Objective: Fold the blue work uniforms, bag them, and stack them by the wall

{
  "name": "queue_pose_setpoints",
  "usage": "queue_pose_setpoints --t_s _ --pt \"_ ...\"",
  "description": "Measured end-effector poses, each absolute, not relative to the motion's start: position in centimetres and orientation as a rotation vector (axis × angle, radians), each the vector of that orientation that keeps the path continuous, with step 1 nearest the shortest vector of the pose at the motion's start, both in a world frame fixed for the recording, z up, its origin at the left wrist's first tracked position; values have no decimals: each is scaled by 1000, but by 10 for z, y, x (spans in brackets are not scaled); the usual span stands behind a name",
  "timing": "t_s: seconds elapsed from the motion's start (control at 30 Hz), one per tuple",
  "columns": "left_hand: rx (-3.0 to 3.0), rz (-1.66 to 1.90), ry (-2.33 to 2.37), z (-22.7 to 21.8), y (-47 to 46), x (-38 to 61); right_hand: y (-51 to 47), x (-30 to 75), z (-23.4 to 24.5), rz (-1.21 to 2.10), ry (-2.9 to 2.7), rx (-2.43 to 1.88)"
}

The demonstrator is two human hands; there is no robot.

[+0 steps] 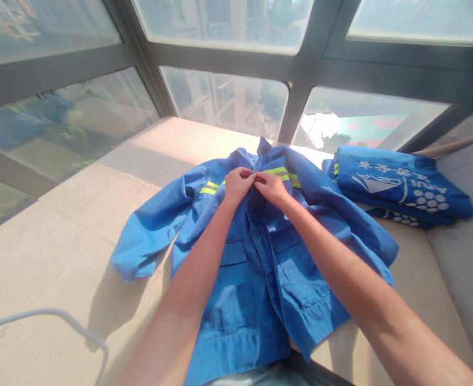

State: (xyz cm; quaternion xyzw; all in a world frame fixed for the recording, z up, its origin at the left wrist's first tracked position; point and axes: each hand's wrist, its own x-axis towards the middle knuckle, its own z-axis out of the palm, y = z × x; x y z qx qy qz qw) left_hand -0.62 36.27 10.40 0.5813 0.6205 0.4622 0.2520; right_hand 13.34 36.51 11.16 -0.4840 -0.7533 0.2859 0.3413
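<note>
A blue work jacket (256, 279) with yellow reflective stripes lies front-up on a beige window ledge (59, 246), collar pointing toward the window. My left hand (237, 183) and my right hand (272, 186) meet at the chest just below the collar. Both pinch the front placket of the jacket, fingers closed on the fabric near a top button. The jacket's left sleeve spreads out to the left; its right sleeve lies folded along the right side.
Folded blue jackets with white print (397, 185) are stacked at the back right of the ledge. A white wire hanger (63, 321) pokes in at the lower left. Large window panes (224, 102) surround the ledge. A grey cushion (470, 225) lies at the right.
</note>
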Motion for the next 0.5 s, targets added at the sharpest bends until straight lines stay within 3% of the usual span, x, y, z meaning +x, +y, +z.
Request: queue_pose_setpoints --t_s 0.17,0.5 --pt "1657 1291 1774 104 361 -1 364 131 106 773 -1914 -1311" --pt "1358 1411 1724 88 367 1 374 131 107 469 -1911 -1490"
